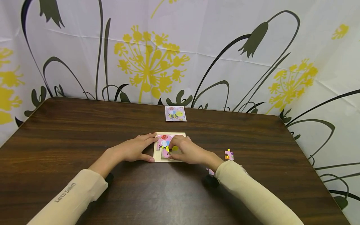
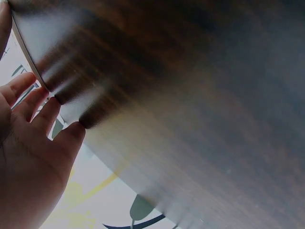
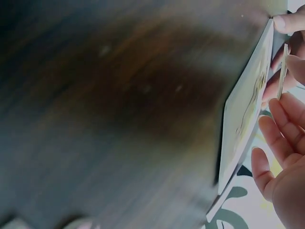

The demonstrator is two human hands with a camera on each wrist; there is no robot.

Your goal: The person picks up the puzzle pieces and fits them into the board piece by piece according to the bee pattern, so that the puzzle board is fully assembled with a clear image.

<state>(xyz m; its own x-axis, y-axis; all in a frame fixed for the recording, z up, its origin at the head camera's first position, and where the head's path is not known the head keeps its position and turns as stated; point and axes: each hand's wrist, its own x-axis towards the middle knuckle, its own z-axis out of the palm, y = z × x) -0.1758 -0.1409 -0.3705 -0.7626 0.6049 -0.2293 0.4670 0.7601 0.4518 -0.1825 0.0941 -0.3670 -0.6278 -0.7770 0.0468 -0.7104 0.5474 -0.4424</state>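
Note:
A wooden puzzle board (image 1: 158,158) with a pale frame lies on the table, partly filled with pink bee-picture pieces. My left hand (image 1: 134,148) rests against the board's left side, thumb and fingers spread along its edge. My right hand (image 1: 187,150) is over the board's right half. Between its thumb and fingertips it pinches a puzzle piece (image 1: 166,153); in the right wrist view this piece (image 3: 283,71) appears edge-on, raised and tilted above the board (image 3: 245,114). Part of the board is hidden under the right hand.
Loose puzzle pieces lie to the right: one pink piece (image 1: 229,155), and another (image 1: 210,171) partly covered by the right forearm. A square bee picture card (image 1: 175,113) lies behind the board near the table's back edge. A flowered curtain (image 1: 213,28) hangs behind the table (image 1: 84,125).

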